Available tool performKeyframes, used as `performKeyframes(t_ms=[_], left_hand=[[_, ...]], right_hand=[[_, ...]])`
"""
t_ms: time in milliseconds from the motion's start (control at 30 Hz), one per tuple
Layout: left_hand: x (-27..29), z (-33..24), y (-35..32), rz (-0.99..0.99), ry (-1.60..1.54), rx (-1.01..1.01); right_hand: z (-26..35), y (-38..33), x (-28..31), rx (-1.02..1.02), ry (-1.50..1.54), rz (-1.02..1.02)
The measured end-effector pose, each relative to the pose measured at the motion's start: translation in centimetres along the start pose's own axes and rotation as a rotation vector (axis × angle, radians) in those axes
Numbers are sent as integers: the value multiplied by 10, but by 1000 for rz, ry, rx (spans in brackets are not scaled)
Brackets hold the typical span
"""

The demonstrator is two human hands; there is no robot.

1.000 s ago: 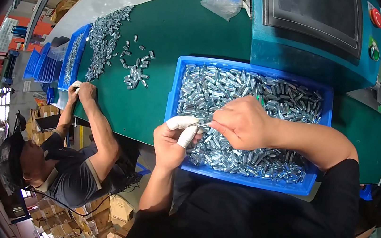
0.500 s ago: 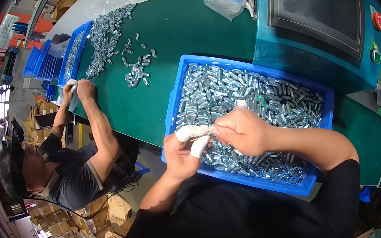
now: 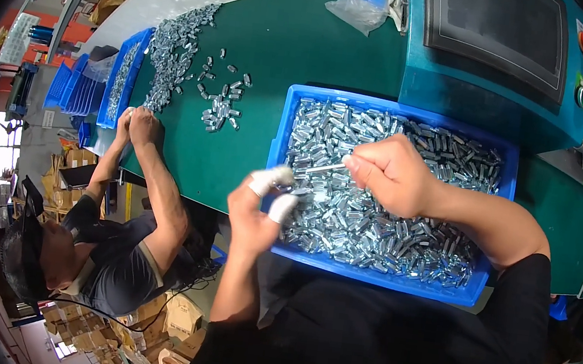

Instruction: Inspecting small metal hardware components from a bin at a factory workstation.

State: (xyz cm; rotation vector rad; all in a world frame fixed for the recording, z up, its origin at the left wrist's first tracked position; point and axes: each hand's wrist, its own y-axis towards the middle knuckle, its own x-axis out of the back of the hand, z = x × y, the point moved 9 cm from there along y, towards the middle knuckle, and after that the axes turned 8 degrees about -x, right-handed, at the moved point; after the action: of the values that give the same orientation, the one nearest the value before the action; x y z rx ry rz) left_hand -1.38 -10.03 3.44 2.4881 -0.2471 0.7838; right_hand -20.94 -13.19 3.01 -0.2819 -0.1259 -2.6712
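Note:
My right hand [image 3: 395,176] is closed over the blue tray [image 3: 373,284], gripping a thin metal rod [image 3: 324,168] that points left from between thumb and forefinger. Several small shiny metal hex-shaped pieces [image 3: 372,235] fill the tray beneath it. At the tray's left edge, slightly blurred, is my left hand [image 3: 255,214]. White wrapping covers its thumb and forefinger, which are spread with a gap between them. I see nothing held there. The rod's tip lies a little away from the left fingertips.
A teal machine [image 3: 494,76] with a dark screen stands behind the tray. Loose metal pieces [image 3: 221,111] lie on the green table [image 3: 272,41], with a larger pile [image 3: 173,51] farther left. There another person [image 3: 115,255] works by a blue tray [image 3: 123,81]. A plastic bag [image 3: 360,8] sits at the back.
My hands have parted: the left moved left and its finger and thumb spread, while the right rose slightly. The rod now shows between them. The view shifted a little.

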Motion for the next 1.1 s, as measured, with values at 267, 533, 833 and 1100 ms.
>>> performKeyframes(t_ms=[267,533,833,1100], left_hand=[[106,152,1,-265,724,185],[102,158,2,-183,728,220],[115,182,-1,-285,664,293],[52,82,-7,-335,-316,313]], right_hand=[[8,-3,-11,57,-48,44],[3,-3,-7,45,-56,45],[4,-3,-14,47,-115,102],[-1,-3,-10,58,-64,26]])
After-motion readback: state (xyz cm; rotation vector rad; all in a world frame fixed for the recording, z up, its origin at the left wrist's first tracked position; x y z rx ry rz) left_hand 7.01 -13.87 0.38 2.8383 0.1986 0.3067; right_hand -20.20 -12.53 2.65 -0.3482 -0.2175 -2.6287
